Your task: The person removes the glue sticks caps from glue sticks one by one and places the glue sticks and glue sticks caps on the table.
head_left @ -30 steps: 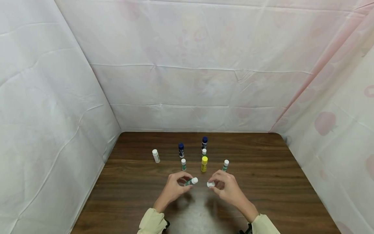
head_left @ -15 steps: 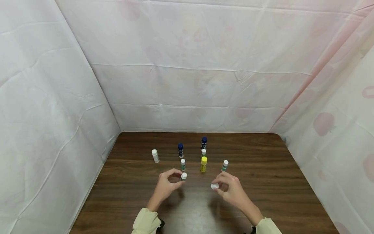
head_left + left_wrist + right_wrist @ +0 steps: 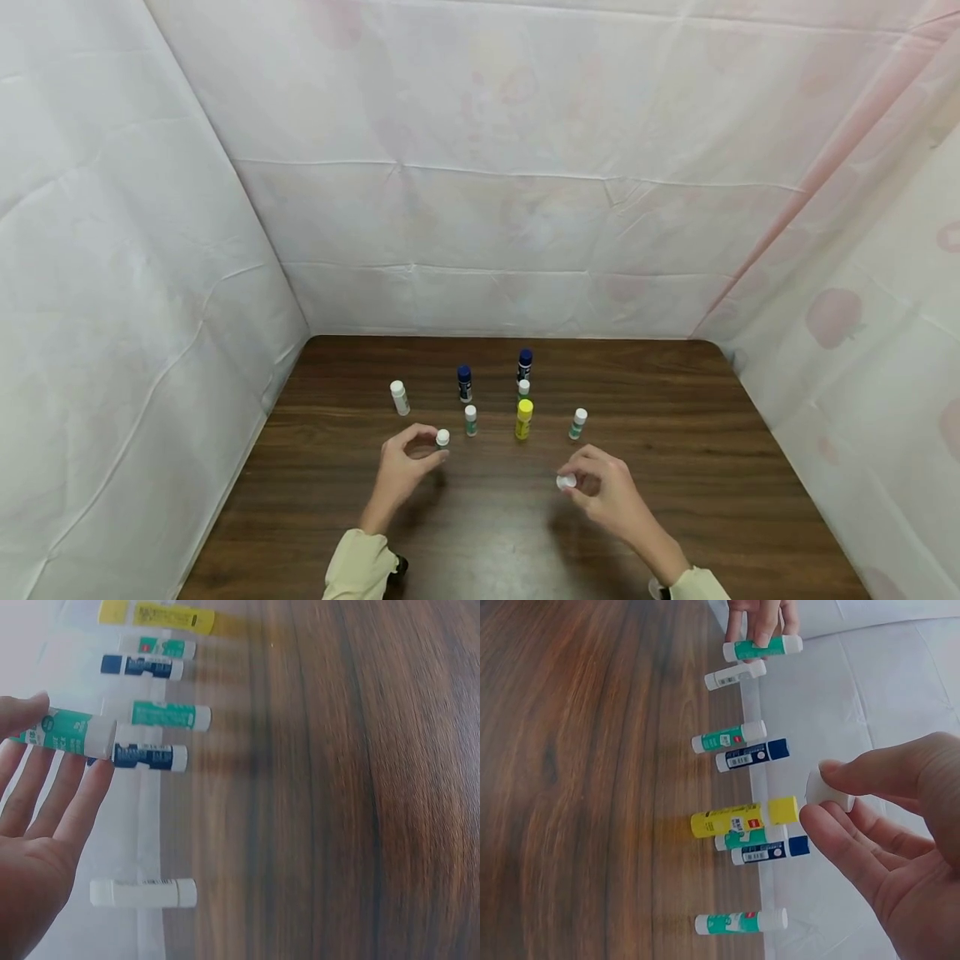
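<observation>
1. Left hand (image 3: 405, 462): narrow grip, thumb and fingers pinching the held stick.
2. Held stick (image 3: 64, 733): green label, white ends; upright in the left hand, right of the white stick in the head view.
3. Right hand (image 3: 609, 492): narrow grip, thumb and fingertips pinching the cap.
4. Cap (image 3: 829, 793): small, white; well apart from the held stick.
5. White stick (image 3: 400, 398): standing on the table (image 3: 510, 542), far left.
6. Navy sticks (image 3: 465, 383): two, standing at the back.
7. Yellow stick (image 3: 523, 419): standing, partly hiding one green stick.
8. Green sticks (image 3: 577, 423): three, standing; one nearest the right hand.
</observation>
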A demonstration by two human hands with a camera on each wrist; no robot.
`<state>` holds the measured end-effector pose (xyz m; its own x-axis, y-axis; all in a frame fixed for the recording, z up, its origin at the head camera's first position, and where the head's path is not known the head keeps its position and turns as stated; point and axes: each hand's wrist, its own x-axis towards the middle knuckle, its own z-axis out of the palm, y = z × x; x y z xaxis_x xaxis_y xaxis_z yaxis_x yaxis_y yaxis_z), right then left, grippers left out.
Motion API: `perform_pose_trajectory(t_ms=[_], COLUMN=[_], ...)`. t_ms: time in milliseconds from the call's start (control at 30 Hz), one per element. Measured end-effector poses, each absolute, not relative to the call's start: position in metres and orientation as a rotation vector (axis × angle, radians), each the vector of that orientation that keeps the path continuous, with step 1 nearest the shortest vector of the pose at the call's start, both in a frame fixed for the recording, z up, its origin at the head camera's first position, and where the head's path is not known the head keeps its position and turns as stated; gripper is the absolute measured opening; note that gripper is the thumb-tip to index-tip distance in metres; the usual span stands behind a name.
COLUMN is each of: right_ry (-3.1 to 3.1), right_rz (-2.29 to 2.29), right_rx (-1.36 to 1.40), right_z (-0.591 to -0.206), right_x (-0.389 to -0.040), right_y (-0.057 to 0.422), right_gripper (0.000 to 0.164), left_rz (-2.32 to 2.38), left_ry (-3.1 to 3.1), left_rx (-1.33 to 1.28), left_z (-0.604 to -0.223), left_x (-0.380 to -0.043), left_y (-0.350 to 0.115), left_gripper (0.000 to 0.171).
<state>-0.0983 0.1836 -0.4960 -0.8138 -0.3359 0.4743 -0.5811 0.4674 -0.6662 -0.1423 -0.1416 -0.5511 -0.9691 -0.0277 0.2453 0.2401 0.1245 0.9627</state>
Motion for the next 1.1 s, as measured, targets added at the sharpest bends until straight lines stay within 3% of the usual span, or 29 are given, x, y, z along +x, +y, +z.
perform_pose_trajectory(t_ms=[667,1100], right_ry=[-2.510,-2.592], right_rz=[1.220,1.176], right_rx=[0.622,0.563], right_z=[-0.505,-0.511], right_x=[-0.085,-0.078], right_y=[0.206,0.227], right_gripper=[0.033,0.033], left_rz=[-1.857,-1.787], left_ry=[-2.230,-2.219], left_rx=[0.026,0.212], left_z=[-0.529,-0.571], left_x=[-0.135,-0.152], left_y=[-0.165,-0.185], left_gripper=[0.028,0.027])
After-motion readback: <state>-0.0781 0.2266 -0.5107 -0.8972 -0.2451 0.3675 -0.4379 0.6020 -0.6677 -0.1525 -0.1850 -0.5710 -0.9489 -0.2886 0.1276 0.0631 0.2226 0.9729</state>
